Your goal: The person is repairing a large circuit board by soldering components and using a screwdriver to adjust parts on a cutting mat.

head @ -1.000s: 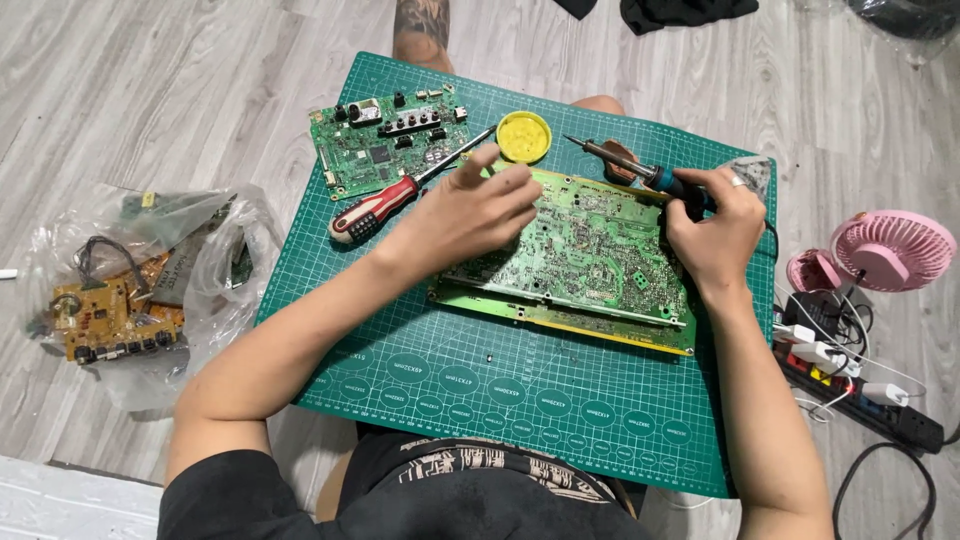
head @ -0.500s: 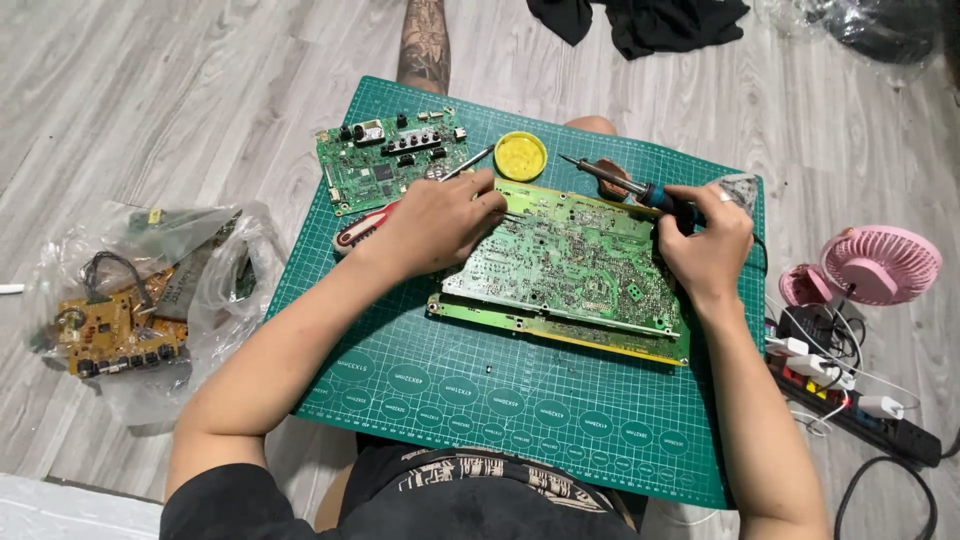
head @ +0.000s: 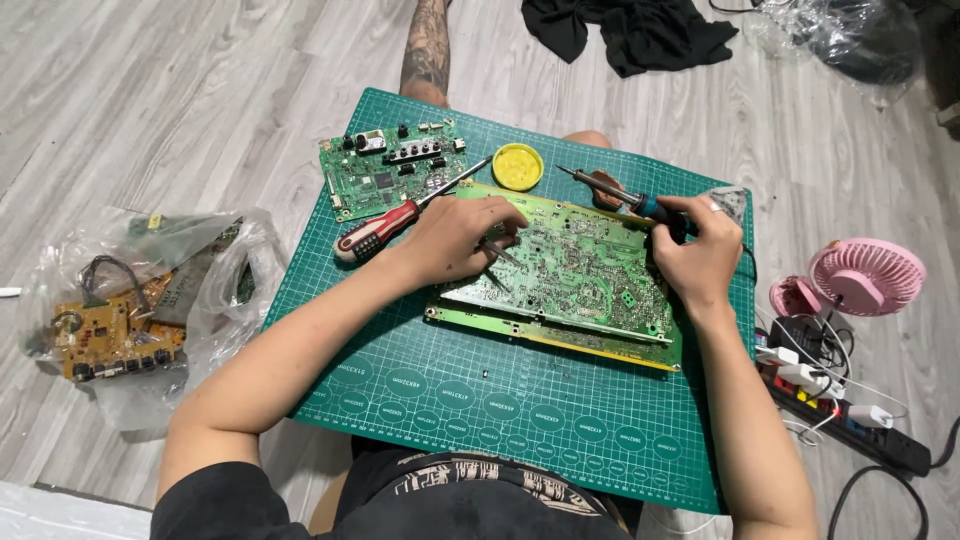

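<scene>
On the green cutting mat, the big circuit board lies solder side up, with no fresh joints I can make out. Left hand pinches tweezers against it; right hand grips the soldering iron, tip lifted clear. Yellow tin sits open, and the plastic bag at left holds spare boards.

Grey wood-plank floor under even light, black cloth lying behind.
</scene>
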